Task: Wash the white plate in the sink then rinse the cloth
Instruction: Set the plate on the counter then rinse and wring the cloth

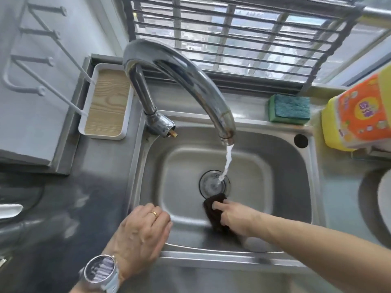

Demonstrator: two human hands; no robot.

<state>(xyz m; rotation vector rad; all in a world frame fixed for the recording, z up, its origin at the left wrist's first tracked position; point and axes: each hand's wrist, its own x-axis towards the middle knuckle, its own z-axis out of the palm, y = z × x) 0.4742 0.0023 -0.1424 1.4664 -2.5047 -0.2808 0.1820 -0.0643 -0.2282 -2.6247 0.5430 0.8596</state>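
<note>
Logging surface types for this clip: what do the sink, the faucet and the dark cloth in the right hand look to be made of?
Sink: brushed stainless steel, judging by its dull grey sheen and soft reflections. Faucet: polished chromed metal, mirror-bright, with a brownish stain near the spout. Cloth: dark, matte, probably a coarse scouring fabric; blur leaves the weave unclear. The right hand grips it.

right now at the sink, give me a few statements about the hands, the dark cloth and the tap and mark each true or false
1. Water runs from the curved chrome tap into the steel sink. True.
2. The right hand grips the dark brown cloth. True.
3. The cloth is directly under the stream. False: the water lands on the round drain, just beyond the cloth.
4. The left hand holds a white plate. False: it holds nothing, lying flat at the sink's front corner.
5. The green-and-blue sponge lies in the basin. False: it sits on the back ledge.
</note>
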